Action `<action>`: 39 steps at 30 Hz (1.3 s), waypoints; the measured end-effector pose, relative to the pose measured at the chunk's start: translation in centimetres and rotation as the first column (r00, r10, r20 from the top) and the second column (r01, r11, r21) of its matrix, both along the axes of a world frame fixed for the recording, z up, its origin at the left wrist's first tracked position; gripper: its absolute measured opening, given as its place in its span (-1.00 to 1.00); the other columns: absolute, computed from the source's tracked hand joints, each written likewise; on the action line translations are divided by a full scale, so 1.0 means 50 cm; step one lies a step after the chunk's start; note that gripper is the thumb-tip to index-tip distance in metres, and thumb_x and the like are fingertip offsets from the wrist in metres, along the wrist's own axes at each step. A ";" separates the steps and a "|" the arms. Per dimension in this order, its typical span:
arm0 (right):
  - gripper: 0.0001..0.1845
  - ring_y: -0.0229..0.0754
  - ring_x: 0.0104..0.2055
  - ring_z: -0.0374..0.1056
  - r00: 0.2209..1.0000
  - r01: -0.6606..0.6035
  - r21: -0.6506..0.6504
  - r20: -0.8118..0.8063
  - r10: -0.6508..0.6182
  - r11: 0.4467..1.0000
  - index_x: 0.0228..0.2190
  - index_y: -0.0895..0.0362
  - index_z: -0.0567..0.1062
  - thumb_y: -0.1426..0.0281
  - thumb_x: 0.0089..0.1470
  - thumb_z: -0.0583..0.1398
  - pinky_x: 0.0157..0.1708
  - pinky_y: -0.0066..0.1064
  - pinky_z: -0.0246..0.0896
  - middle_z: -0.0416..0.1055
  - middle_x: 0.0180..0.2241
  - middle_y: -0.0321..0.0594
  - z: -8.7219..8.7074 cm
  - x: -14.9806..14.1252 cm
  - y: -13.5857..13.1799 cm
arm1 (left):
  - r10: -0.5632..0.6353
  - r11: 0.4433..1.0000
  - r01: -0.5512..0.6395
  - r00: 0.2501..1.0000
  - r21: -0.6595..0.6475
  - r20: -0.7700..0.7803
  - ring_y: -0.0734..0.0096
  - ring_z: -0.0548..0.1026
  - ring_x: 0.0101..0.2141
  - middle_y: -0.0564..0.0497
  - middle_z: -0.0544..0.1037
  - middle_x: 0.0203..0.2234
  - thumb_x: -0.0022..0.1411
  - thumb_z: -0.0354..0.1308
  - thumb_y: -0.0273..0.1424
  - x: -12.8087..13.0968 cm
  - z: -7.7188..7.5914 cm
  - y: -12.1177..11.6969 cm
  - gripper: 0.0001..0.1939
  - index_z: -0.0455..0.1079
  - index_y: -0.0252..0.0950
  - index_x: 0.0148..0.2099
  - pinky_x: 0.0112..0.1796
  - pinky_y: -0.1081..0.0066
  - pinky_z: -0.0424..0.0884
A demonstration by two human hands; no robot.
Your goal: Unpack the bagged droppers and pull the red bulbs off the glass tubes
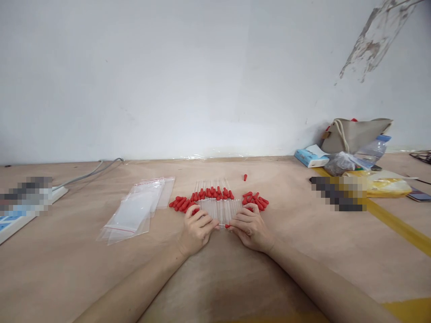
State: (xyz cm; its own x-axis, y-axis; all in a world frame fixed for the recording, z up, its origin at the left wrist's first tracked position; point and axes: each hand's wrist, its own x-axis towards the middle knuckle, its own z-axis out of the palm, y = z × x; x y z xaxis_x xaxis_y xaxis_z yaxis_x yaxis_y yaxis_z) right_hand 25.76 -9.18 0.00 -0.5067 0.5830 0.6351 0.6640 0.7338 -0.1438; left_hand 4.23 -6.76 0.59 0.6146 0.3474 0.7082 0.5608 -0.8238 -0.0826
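My left hand (198, 228) is closed in a pinch on a thin glass dropper tube (221, 225). Opposite it, my right hand (252, 229) pinches a red rubber bulb (226, 226) at the tube's right end; how far the bulb sits on the tube is too small to tell. Just beyond my fingers lies a row of bare glass tubes (220, 209). Behind that row are several droppers with red bulbs (215, 193) on their near ends. Loose red bulbs form a left pile (181, 204) and a right pile (258, 201), partly hidden by my hands.
One red bulb (245, 177) lies apart farther back. Clear zip bags (134, 211) overlap at the left, near a power strip (33, 208) with a cable. At the right stand a tissue pack (311, 156), a grey bag (360, 134), a yellow packet (387, 186) and a phone (419, 194).
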 end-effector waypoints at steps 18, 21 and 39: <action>-0.79 -0.30 -0.51 0.27 0.741 0.410 -0.501 -0.303 -0.599 0.762 -0.39 0.18 0.40 0.35 -0.15 0.14 -0.50 -0.45 0.19 0.35 -0.51 -0.26 0.069 0.129 0.136 | 0.107 0.976 -0.073 0.981 -0.205 0.163 0.46 0.34 -0.36 -0.05 0.33 -0.37 0.17 -0.14 -0.59 0.009 -0.016 0.053 -0.61 0.23 -0.30 0.04 -0.35 0.46 0.37; -0.86 -0.30 -0.52 0.27 0.785 0.416 -0.558 -0.178 -0.593 0.719 -0.53 0.15 0.38 0.34 -0.20 0.17 -0.53 -0.48 0.13 0.37 -0.56 -0.28 0.090 0.141 0.146 | 0.057 0.986 -0.026 0.981 -0.166 0.184 0.43 0.37 -0.29 -0.05 0.38 -0.32 0.18 -0.10 -0.57 0.014 -0.019 0.054 -0.70 0.30 -0.28 -0.06 -0.25 0.41 0.37; -0.78 -0.27 -0.53 0.27 0.740 0.627 -0.452 0.091 -0.667 0.634 -0.67 0.11 0.35 0.29 -0.10 0.11 -0.51 -0.45 -0.05 0.41 -0.58 -0.28 0.085 0.082 0.133 | -0.060 0.943 0.083 0.995 -0.322 0.080 0.30 0.38 -0.19 -0.11 0.42 -0.22 0.12 0.07 -0.33 0.040 -0.009 0.024 -0.72 0.31 -0.31 -0.10 -0.19 0.29 0.37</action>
State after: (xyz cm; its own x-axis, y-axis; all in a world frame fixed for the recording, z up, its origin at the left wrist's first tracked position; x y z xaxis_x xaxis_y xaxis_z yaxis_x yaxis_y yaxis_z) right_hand 29.87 -2.55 4.24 0.1459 0.9562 0.2536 0.9163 -0.0340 -0.3990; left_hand 6.24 -5.55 0.17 0.6004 0.5222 0.6056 0.4940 -0.8378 0.2326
